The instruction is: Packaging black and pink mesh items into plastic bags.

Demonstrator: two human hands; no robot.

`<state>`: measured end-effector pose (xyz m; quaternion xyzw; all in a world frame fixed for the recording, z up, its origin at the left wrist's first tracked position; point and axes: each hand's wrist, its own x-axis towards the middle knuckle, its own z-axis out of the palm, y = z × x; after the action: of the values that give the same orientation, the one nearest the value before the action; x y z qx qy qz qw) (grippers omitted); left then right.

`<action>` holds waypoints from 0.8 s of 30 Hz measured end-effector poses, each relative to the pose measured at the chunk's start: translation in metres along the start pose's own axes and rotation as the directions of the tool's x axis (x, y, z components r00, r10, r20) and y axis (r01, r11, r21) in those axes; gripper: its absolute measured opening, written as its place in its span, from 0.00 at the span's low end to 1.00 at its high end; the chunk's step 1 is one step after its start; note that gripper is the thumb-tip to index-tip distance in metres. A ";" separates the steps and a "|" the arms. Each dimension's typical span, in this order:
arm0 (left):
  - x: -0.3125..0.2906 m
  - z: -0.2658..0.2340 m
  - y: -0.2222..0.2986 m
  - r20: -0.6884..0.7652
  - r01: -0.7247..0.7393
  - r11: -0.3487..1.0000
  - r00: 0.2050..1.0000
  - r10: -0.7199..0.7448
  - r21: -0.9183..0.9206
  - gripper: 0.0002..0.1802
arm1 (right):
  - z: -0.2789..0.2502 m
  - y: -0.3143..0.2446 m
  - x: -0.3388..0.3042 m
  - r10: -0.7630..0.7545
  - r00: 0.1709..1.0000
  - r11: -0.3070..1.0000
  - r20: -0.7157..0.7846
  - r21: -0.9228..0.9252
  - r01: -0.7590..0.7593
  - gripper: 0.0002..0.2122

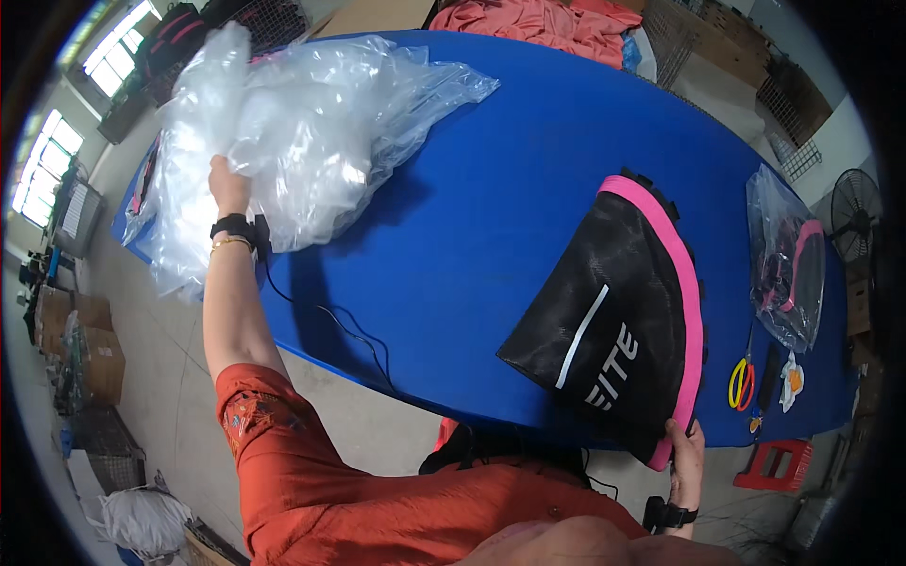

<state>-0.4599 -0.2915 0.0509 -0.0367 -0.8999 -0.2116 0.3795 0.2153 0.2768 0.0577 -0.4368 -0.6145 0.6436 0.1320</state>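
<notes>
The black fabric piece (557, 321) lies on the blue table (453, 236), shaped like a fan, with curved pink edging (694, 321) and a white stripe (582, 337). The right hand (686, 457) pinches its lower pink corner; the left hand (229, 189) is closed on clear plastic bags (302, 151).

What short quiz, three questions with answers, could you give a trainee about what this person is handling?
1. True or false: the left hand is touching the clear plastic.

2. Where does the right hand hold the black fabric piece?
A) In its middle
B) At the near end of its pink band
C) At its pointed left corner

3. Fill in the blank: on the blue table, to the right of the black fabric piece, lie ____ with yellow and red handles.

Key: 1. True. 2. B. 3. Scissors.
</notes>
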 end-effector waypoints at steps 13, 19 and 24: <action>0.021 -0.022 -0.017 0.025 -0.012 0.983 1.000 0.017 -0.185 0.13 | -0.010 0.008 0.001 0.018 1.000 0.999 -0.016 -0.050 -0.019 0.15; -0.007 -0.013 0.026 0.194 -0.195 0.970 0.967 0.165 0.147 0.12 | -0.009 0.011 0.005 -0.023 1.000 0.998 0.008 -0.055 0.024 0.17; -0.064 -0.003 0.107 0.273 -0.398 0.906 0.896 0.350 0.144 0.09 | -0.004 0.006 0.001 -0.039 0.999 0.998 0.036 -0.038 0.040 0.19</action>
<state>-0.3884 -0.1898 0.0453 -0.1975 -0.9314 -0.0387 0.3032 0.2202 0.2789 0.0527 -0.4156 -0.6376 0.6364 0.1253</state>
